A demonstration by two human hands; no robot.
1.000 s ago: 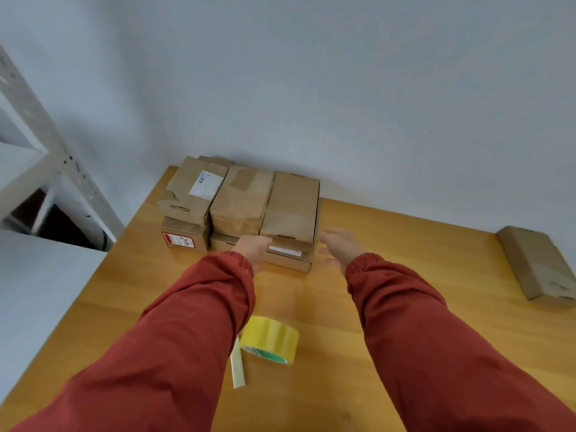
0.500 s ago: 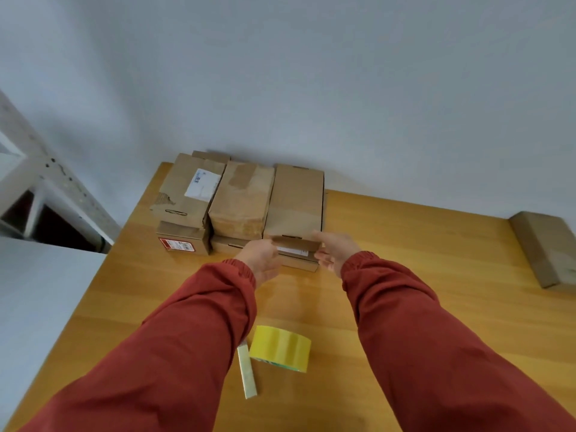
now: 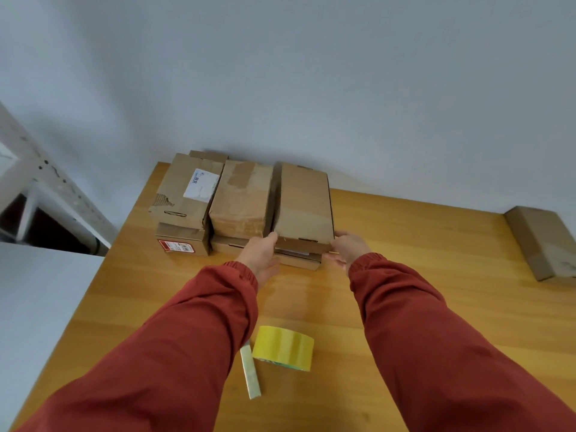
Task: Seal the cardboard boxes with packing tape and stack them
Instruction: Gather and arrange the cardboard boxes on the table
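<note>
Several brown cardboard boxes are stacked two layers high at the table's far left corner. The right top box (image 3: 304,202) lies lengthwise on a lower box (image 3: 299,261). My left hand (image 3: 261,255) holds its near left corner, thumb up against the side. At the near right corner my right hand (image 3: 345,248) grips it, fingers tucked below the edge. Beside it are the middle top box (image 3: 241,199), with brown tape on it, and the left top box (image 3: 187,190), with a white label. A yellow tape roll (image 3: 283,347) lies near me between my arms.
A pale flat stick (image 3: 250,372) lies just left of the tape roll. One separate cardboard box (image 3: 542,241) sits at the table's right edge. A white metal shelf frame (image 3: 46,185) stands to the left. The wall runs right behind the wooden table (image 3: 420,275).
Both hands closed in from either side onto the near end of the right top box. The view has tilted, so the boxes and tape roll sit lower in frame.
</note>
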